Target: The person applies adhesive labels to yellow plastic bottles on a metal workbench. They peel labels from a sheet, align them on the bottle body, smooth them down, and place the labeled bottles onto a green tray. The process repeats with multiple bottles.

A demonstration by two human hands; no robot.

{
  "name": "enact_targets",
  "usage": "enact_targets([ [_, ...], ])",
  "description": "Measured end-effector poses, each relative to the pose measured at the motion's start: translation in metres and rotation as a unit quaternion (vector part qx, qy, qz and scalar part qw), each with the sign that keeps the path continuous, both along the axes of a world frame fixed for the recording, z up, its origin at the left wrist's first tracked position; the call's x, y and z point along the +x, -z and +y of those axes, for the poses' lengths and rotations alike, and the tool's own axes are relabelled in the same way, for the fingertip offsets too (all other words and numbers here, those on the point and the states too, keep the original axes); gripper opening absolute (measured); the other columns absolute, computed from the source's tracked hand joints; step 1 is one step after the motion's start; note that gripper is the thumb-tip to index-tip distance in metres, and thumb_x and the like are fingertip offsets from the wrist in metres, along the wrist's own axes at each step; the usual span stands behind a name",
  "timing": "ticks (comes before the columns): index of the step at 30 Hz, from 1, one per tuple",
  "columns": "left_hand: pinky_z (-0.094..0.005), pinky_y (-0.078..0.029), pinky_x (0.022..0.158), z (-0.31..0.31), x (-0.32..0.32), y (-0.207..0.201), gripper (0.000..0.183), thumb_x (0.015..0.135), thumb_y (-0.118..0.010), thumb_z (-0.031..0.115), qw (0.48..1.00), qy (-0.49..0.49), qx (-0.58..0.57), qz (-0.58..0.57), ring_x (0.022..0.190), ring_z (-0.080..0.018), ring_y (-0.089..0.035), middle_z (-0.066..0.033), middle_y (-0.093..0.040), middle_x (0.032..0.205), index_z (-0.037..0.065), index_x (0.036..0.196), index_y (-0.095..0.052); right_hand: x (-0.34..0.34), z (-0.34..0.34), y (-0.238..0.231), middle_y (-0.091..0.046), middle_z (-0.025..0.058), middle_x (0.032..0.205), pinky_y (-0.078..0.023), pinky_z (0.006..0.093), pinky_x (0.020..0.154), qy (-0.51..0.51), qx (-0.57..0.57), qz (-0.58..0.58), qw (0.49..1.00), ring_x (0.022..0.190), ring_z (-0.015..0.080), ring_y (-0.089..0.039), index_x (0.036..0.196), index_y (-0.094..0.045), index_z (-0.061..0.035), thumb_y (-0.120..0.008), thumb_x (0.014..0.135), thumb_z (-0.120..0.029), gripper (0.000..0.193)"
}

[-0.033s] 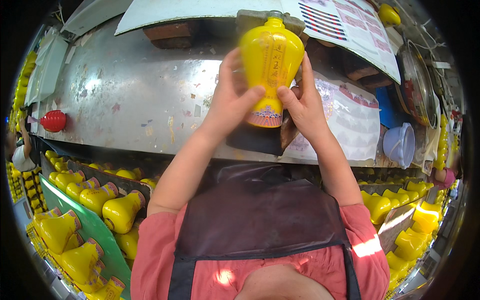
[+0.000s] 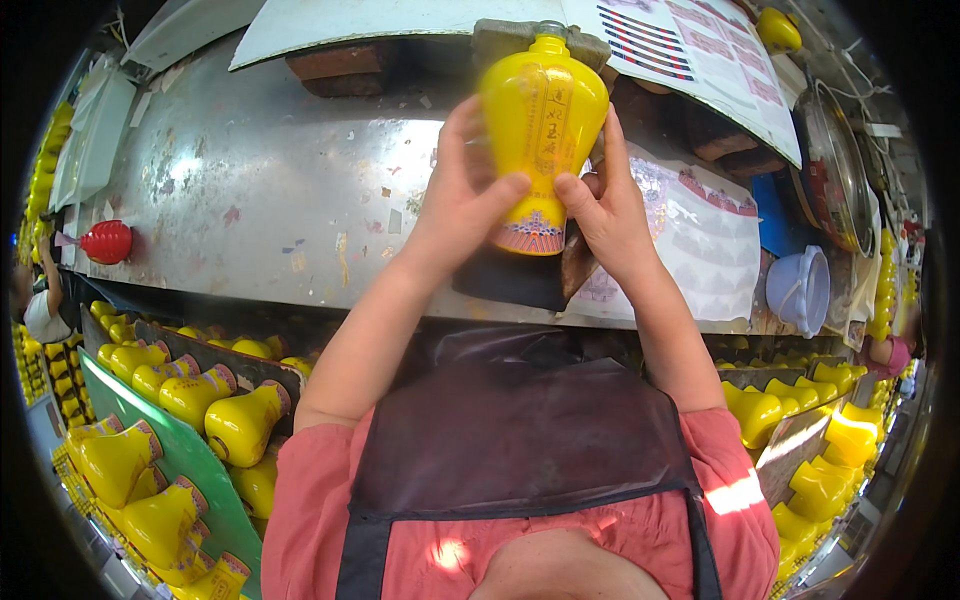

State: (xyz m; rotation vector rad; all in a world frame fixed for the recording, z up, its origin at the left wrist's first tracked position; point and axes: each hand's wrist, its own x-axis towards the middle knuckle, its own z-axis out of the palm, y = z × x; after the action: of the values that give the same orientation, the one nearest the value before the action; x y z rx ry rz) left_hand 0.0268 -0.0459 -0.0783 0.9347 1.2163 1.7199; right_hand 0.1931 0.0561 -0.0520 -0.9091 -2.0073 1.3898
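Note:
A glossy yellow bottle (image 2: 545, 105) is between my two hands over the metal table, its narrow neck pointing away from me. Dark writing runs down its front, and a patterned blue, red and white band circles the foot. My left hand (image 2: 455, 200) holds its left side, thumb on the lower body, fingers partly hidden and slightly blurred. From the right, my right hand (image 2: 615, 210) grips it with the thumb on the front and fingers along the side. The bottle's neck lies by a grey cloth-like pad (image 2: 590, 50). Below the foot is a dark block (image 2: 510, 283).
Sheets of printed decals (image 2: 710, 245) lie to the right, near a pale blue bucket (image 2: 798, 290). A raised white board (image 2: 390, 25) rests on bricks (image 2: 345, 65) at the back. A red ribbed object (image 2: 107, 242) sits far left. Yellow bottles (image 2: 245, 420) fill racks on both sides.

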Motion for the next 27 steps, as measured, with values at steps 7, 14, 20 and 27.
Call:
enact_targets([
  [7,-0.043,-0.05,0.108,0.0,-0.003,0.001,0.089,0.093,-0.076,0.018,1.0,0.007,-0.003,0.0,0.13,-0.0275,-0.057,-0.0171,-0.044,0.149,0.008,0.161,-0.02,0.003,0.004,0.006,-0.065,0.0084,0.086,-0.048,0.0278,0.061,-0.008,-0.001,-0.005,1.0,0.065,0.0109,-0.057,0.167,-0.012,-0.003,-0.07,0.096,-0.023,0.094],
  [14,-0.0439,-0.052,0.105,0.003,0.0,0.01,0.088,0.095,-0.074,0.021,0.995,-0.058,-0.015,0.085,0.129,-0.0286,-0.056,-0.0192,-0.039,0.153,0.006,0.162,-0.018,0.002,0.006,0.008,-0.061,0.0053,0.08,-0.046,0.0271,0.06,-0.006,-0.04,0.041,0.998,0.064,0.0097,-0.053,0.167,-0.011,-0.0035,-0.067,0.097,-0.022,0.092],
  [20,-0.0442,-0.055,0.102,0.004,0.001,0.006,0.088,0.094,-0.077,0.022,0.995,-0.037,0.004,0.088,0.13,-0.0302,-0.055,-0.019,-0.039,0.154,0.006,0.161,-0.022,0.002,0.007,0.009,-0.061,0.0059,0.084,-0.045,0.0266,0.059,-0.014,-0.028,0.024,0.999,0.064,0.009,-0.053,0.167,-0.01,-0.0029,-0.068,0.097,-0.023,0.093],
  [27,-0.0443,-0.055,0.103,0.003,-0.001,0.001,0.09,0.091,-0.079,0.018,0.996,-0.033,-0.013,0.076,0.132,-0.0308,-0.053,-0.0176,-0.04,0.153,0.006,0.16,-0.023,0.004,0.005,0.008,-0.061,0.0056,0.086,-0.045,0.0259,0.061,-0.017,-0.026,0.013,0.999,0.066,0.0087,-0.053,0.167,-0.01,-0.0032,-0.069,0.097,-0.025,0.095],
])
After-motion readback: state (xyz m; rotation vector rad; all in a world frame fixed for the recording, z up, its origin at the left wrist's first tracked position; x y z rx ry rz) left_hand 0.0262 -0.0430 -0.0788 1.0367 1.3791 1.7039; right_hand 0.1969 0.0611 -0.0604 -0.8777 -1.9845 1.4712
